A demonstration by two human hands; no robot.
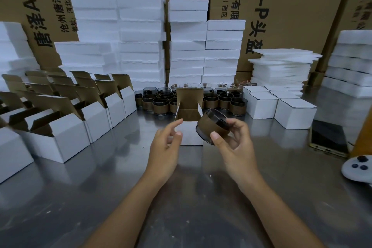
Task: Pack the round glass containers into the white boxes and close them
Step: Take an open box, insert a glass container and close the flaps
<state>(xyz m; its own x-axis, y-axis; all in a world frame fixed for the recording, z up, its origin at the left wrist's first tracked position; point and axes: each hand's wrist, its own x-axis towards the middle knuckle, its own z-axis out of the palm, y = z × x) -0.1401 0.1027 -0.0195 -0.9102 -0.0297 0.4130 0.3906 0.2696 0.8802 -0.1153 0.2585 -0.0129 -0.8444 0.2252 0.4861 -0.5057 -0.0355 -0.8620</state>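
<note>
The steel worktop (pixel 181 203) carries everything. At the back, foam slab stacks (pixel 138 26) rise against brown cartons (pixel 298 2). At left stands a row of open white boxes (pixel 60 137), flaps up and apparently unfilled. At right a few closed white boxes (pixel 293 112) look finished. Between them a cluster of sleeved glass containers (pixel 159 104) awaits packing, so most of the work remains. In the middle, one open box (pixel 191 136) stands with its lid raised. Just beside its right edge, the tilted glass container (pixel 211 127) is pinched between thumb and fingers of the right hand (pixel 235 145), not yet inside. The left hand (pixel 166 147) hovers at the box's left corner, fingers loosely spread, gripping nothing.
</note>
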